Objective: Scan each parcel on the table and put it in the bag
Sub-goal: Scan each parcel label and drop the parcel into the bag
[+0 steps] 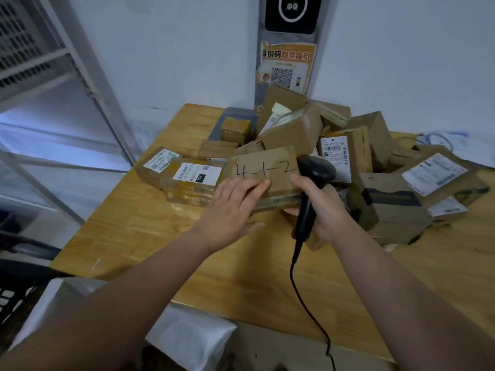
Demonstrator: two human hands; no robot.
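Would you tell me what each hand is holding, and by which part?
The left hand grips the box marked 4-1-2 by its near edge; the right hand holds the scanner by its handle.

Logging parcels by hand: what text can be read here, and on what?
"4-1-2": handwritten on the held parcel that the left hand grips.
"15H": black tag on the taped parcel at left.
"取件指引": orange wall poster.
Scanner in the right hand: no text visible.
Shipping labels: print too blurred to read.
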